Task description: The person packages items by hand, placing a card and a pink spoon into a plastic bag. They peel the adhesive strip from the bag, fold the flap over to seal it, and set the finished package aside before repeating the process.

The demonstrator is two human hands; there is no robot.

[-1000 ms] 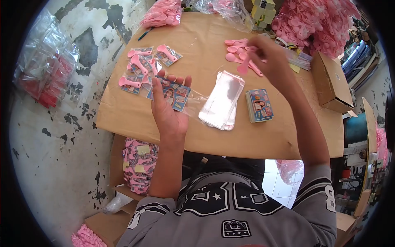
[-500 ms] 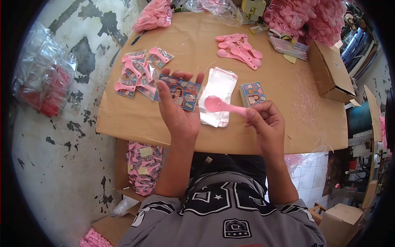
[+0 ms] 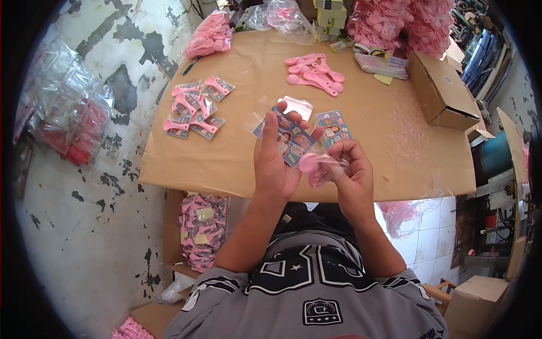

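My left hand (image 3: pixel 275 164) holds a blue printed card (image 3: pixel 289 137) across its fingers, with clear plastic film showing around the card. Close on its right, my right hand (image 3: pixel 357 178) pinches a pink spoon (image 3: pixel 309 163) together with the edge of the clear plastic. The spoon's bowl points left, near the card's lower corner; its handle is partly hidden by film and fingers. Behind my hands lie a stack of clear bags (image 3: pixel 297 106), partly covered by my left fingers, and a stack of printed cards (image 3: pixel 332 125).
Loose pink spoons (image 3: pixel 315 73) lie at the table's far middle. Packed spoons with cards (image 3: pixel 192 104) are at the left. A cardboard box (image 3: pixel 443 90) stands on the right, with large bags of pink spoons (image 3: pixel 398 25) behind. Below the table's left edge is a filled bag (image 3: pixel 202 231).
Both hands have come together, the left moving right and the right moving slightly left and down. The spoon now meets clear plastic beside the card. The head view has shifted slightly.
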